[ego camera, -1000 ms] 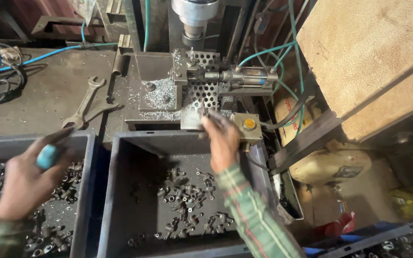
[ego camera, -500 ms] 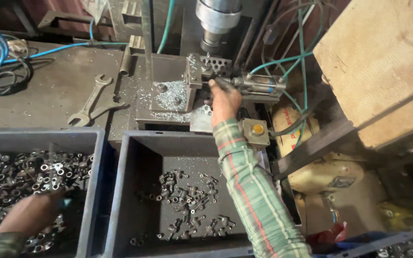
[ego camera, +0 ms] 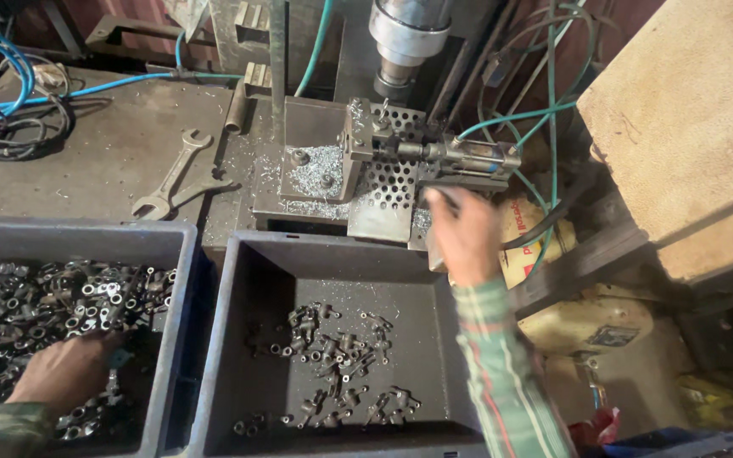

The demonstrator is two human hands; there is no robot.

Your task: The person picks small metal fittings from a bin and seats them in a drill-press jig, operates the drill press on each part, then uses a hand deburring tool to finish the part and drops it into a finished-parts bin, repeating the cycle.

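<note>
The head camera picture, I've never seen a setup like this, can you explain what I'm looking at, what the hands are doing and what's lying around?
The picture comes from a camera worn on a person's head, looking down at a grimy metal workbench. At the top stands a drill press with a round steel spindle above a clamping fixture with a perforated steel plate; shiny metal shavings lie beside it. The right hand, in a plaid sleeve, reaches to that fixture; whether it holds anything cannot be told. The left hand rests among small metal fittings in the full left grey plastic bin. The middle grey bin holds fewer such parts. Two open-ended steel spanners and blue hoses lie on the bench.
</note>
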